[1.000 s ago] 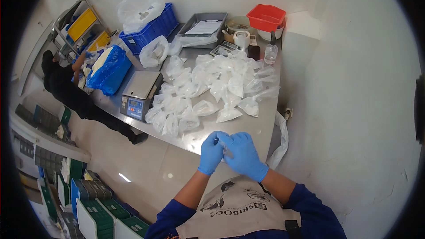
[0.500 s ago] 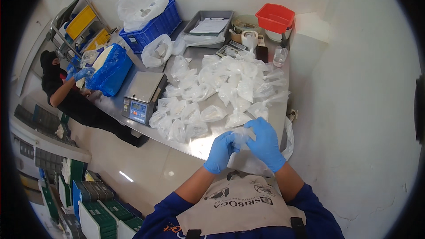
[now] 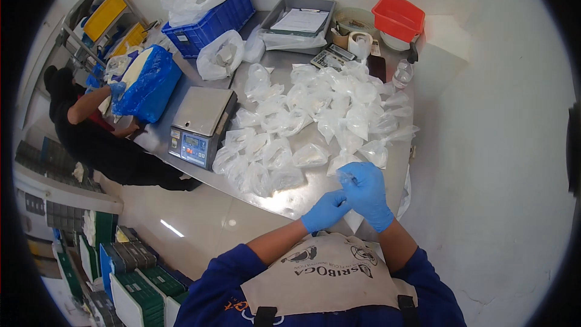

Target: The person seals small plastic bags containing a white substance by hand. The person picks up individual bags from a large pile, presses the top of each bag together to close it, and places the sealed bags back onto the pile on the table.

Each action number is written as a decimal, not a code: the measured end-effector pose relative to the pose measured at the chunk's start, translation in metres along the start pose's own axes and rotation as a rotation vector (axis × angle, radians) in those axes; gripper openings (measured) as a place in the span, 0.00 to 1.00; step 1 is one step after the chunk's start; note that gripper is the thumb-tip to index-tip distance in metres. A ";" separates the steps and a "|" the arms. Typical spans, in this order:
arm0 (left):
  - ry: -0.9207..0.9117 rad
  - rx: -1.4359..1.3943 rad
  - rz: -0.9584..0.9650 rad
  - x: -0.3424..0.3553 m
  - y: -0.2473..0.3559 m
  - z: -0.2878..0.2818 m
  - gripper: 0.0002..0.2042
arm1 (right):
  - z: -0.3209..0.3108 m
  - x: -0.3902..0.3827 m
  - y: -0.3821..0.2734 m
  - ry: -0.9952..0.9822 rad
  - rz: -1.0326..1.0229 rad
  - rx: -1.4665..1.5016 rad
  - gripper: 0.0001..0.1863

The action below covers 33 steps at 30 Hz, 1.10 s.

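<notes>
Blue-gloved, a worker's right hand (image 3: 367,197) folds tightly over a clear plastic bag (image 3: 345,177), while the left hand (image 3: 327,211) curls against it just below, its exact hold hidden. Both work above the near edge of a metal table (image 3: 315,183). A firm right-hand pinch, with the left steadying, would likely serve best. The visible film looks thin and crumpled; beyond lie many similar bags (image 3: 311,102), whitish and bunched together.

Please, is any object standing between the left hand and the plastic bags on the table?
Nothing visible stands between the left hand and the nearest plastic bags; only the metal tabletop shows there.
</notes>
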State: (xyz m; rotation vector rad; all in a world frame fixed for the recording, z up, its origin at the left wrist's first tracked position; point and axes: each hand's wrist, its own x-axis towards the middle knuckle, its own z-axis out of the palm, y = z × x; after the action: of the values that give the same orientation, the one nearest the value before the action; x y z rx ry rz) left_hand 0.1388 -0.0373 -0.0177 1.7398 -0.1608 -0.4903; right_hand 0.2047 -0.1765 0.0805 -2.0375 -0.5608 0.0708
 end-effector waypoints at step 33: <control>0.138 -0.303 0.014 -0.018 0.063 -0.178 0.02 | 0.055 0.028 0.019 -0.107 0.436 0.855 0.22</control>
State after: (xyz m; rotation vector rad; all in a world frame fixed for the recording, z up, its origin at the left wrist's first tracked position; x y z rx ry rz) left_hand 0.2050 0.1151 0.0734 1.4687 0.0004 -0.3623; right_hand 0.2210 -0.1283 0.0409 -1.2798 -0.0915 0.5804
